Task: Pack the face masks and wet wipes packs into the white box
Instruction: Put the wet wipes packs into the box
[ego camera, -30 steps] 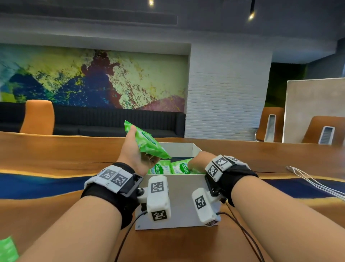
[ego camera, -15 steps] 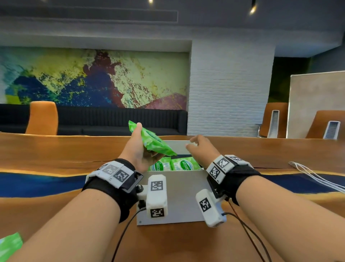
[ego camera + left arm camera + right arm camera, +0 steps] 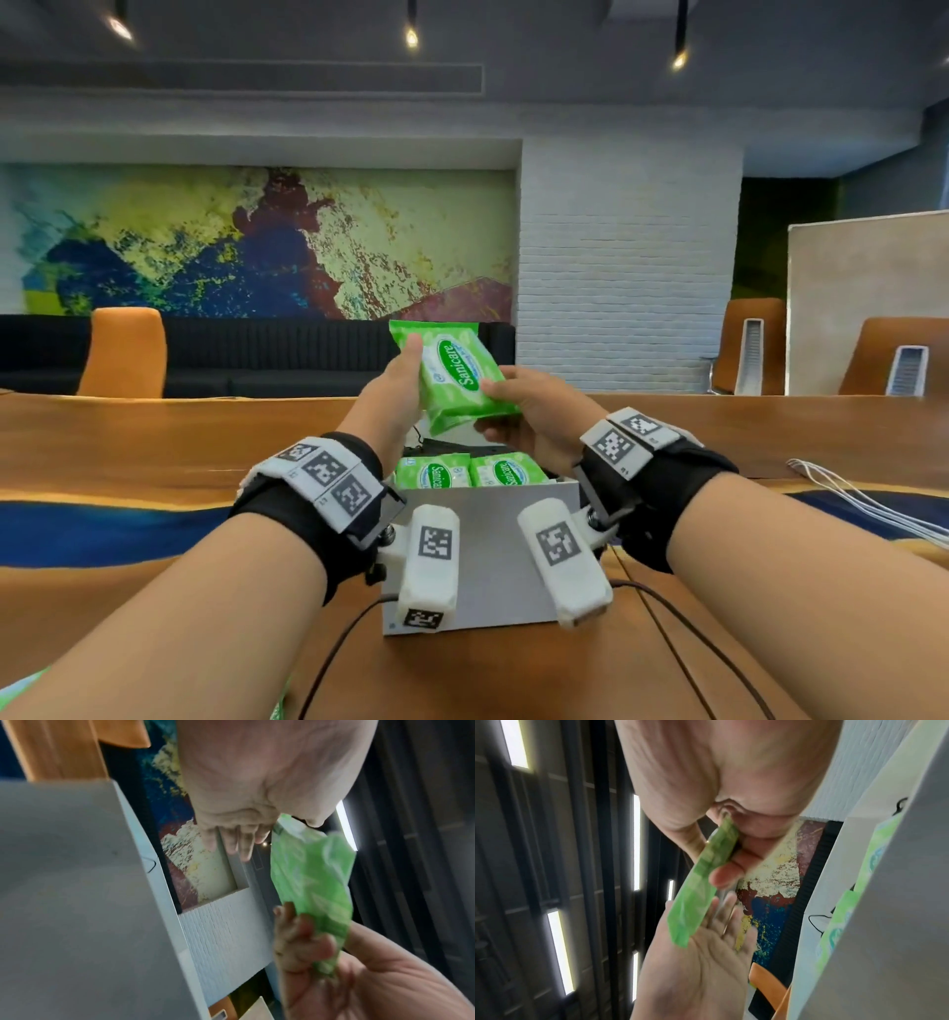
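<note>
A green wet wipes pack (image 3: 454, 377) is held upright, label towards me, above the white box (image 3: 488, 560). My left hand (image 3: 393, 390) holds its left edge with the thumb across the front; the fingers behind lie straight (image 3: 231, 839). My right hand (image 3: 534, 416) pinches the pack's lower right corner between thumb and fingers (image 3: 727, 862). In the right wrist view the pack (image 3: 700, 888) leans on the left palm (image 3: 700, 953). Two more green packs (image 3: 434, 474) (image 3: 506, 470) stand side by side inside the box, with something dark behind them.
The box stands on a wooden table (image 3: 154, 452) with a blue band. A further green pack (image 3: 20, 688) lies at the near left edge. White cables (image 3: 847, 493) run on the right. Black wrist-camera leads (image 3: 667, 632) cross the table in front of the box.
My right hand came up out of the box and took hold of the pack. The pack has risen and turned from tilted edge-on to label facing me.
</note>
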`<state>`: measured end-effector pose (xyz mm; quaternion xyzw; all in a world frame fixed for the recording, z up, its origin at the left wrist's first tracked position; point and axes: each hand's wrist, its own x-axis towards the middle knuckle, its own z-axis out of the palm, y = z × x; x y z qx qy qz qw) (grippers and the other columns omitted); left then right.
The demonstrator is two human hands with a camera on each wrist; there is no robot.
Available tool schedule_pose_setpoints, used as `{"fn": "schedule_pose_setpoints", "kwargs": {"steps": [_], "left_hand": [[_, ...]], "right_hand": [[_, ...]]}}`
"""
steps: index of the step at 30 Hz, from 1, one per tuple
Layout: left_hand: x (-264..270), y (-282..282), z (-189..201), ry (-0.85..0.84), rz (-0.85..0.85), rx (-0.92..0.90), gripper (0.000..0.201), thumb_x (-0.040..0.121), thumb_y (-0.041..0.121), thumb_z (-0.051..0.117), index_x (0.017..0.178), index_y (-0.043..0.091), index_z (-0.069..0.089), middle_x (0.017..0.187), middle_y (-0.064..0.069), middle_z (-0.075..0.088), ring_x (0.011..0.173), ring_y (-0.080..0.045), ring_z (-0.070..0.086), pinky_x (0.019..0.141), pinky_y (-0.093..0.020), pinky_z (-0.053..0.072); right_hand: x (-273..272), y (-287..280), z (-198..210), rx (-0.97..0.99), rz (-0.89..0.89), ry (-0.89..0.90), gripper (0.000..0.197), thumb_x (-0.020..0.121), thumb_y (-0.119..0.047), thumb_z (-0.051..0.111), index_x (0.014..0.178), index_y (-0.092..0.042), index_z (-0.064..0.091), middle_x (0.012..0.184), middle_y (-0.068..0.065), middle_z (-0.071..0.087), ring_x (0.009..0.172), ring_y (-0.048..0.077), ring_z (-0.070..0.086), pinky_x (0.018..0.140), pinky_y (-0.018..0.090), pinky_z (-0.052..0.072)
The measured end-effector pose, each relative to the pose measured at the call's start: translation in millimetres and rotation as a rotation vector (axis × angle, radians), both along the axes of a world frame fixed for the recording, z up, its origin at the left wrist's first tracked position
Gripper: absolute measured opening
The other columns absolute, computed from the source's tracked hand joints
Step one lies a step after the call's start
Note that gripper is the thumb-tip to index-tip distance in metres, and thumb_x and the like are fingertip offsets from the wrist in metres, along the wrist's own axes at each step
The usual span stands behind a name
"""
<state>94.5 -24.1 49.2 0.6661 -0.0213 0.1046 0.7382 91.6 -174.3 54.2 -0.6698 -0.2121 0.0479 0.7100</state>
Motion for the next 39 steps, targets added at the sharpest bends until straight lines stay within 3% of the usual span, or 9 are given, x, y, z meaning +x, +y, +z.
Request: {"fn": "schedule_pose_setpoints", "kwargs": {"steps": [2, 4, 6, 9, 13, 18, 22, 30, 39], "left_hand": [[-2, 6, -4, -0.006, 0.127, 0.141, 0.069, 0.090, 0.067, 0.032, 0.142, 0.023, 0.042, 0.146, 0.000, 0.043, 0.133, -0.025, 0.041, 0.113, -0.045, 0.027], [1, 12, -17, 0.022, 0.232, 0.261, 0.047, 0.103, 0.028, 0.034, 0.147, 0.012, 0.029, 0.154, -0.009, 0.027, 0.140, -0.029, 0.030, 0.115, -0.042, 0.025], [12, 15, -35, 0.129, 0.313, 0.473, 0.051, 0.099, -0.001, 0.030, 0.149, 0.005, 0.020, 0.158, -0.017, 0.011, 0.142, -0.034, 0.024, 0.115, -0.041, 0.026], [20, 18, -53, 0.159, 0.301, 0.610, 0.051, 0.101, -0.001, 0.022, 0.151, 0.005, 0.014, 0.159, -0.015, 0.007, 0.143, -0.028, 0.024, 0.114, -0.035, 0.027], [18, 20, -60, 0.166, 0.196, 0.524, 0.041, 0.102, 0.011, 0.031, 0.143, 0.005, 0.033, 0.147, -0.018, 0.038, 0.129, -0.032, 0.046, 0.089, -0.032, 0.046], [25, 27, -69, 0.159, 0.187, 0.514, 0.040, 0.103, 0.015, 0.030, 0.137, -0.003, 0.042, 0.139, -0.023, 0.046, 0.128, -0.037, 0.045, 0.105, -0.043, 0.040], [24, 26, -67, 0.149, 0.208, 0.569, 0.041, 0.103, 0.014, 0.028, 0.136, -0.007, 0.042, 0.140, -0.025, 0.046, 0.129, -0.038, 0.044, 0.105, -0.041, 0.038], [36, 30, -76, 0.113, 0.163, 0.494, 0.041, 0.102, 0.016, 0.032, 0.140, 0.007, 0.041, 0.140, -0.018, 0.048, 0.128, -0.034, 0.047, 0.096, -0.035, 0.041], [41, 34, -77, 0.089, 0.103, 0.484, 0.045, 0.098, 0.007, 0.034, 0.141, 0.017, 0.040, 0.137, -0.017, 0.050, 0.113, -0.029, 0.055, 0.090, -0.036, 0.048]], "right_hand": [[2, -5, 4, 0.027, -0.078, -0.031, 0.011, 0.099, -0.007, 0.042, 0.097, -0.007, 0.053, 0.083, 0.009, 0.055, 0.060, 0.016, 0.053, 0.048, 0.018, 0.050], [7, -11, 3, 0.039, -0.162, -0.031, 0.010, 0.100, -0.007, 0.040, 0.103, -0.007, 0.050, 0.084, 0.009, 0.055, 0.061, 0.017, 0.054, 0.051, 0.022, 0.051], [14, -14, -4, -0.019, -0.235, -0.013, 0.013, 0.100, -0.008, 0.041, 0.110, -0.007, 0.049, 0.086, 0.009, 0.055, 0.062, 0.018, 0.055, 0.054, 0.026, 0.050], [25, -12, -18, -0.248, -0.325, 0.017, 0.018, 0.098, -0.012, 0.045, 0.115, -0.009, 0.050, 0.088, 0.008, 0.058, 0.063, 0.017, 0.058, 0.057, 0.028, 0.048], [33, 2, -27, -0.481, -0.337, 0.009, 0.016, 0.096, -0.011, 0.043, 0.105, -0.011, 0.057, 0.090, 0.007, 0.059, 0.060, 0.014, 0.055, 0.054, 0.022, 0.042], [40, 22, -31, -0.798, -0.346, -0.035, 0.012, 0.096, -0.017, 0.048, 0.088, -0.011, 0.054, 0.105, 0.012, 0.055, 0.080, 0.021, 0.057, 0.064, 0.024, 0.044], [38, 27, -34, -1.073, -0.358, -0.098, 0.041, 0.095, -0.034, 0.050, 0.125, -0.005, 0.055, 0.129, 0.012, 0.055, 0.116, 0.025, 0.052, 0.079, 0.022, 0.032], [36, 32, -43, -1.200, -0.280, -0.173, 0.039, 0.090, -0.037, 0.056, 0.121, -0.014, 0.059, 0.111, 0.007, 0.060, 0.089, 0.018, 0.048, 0.072, 0.023, 0.035], [27, 29, -40, -1.227, -0.231, -0.258, 0.037, 0.095, -0.031, 0.051, 0.125, -0.011, 0.056, 0.125, 0.010, 0.058, 0.105, 0.023, 0.054, 0.078, 0.022, 0.032]]}}
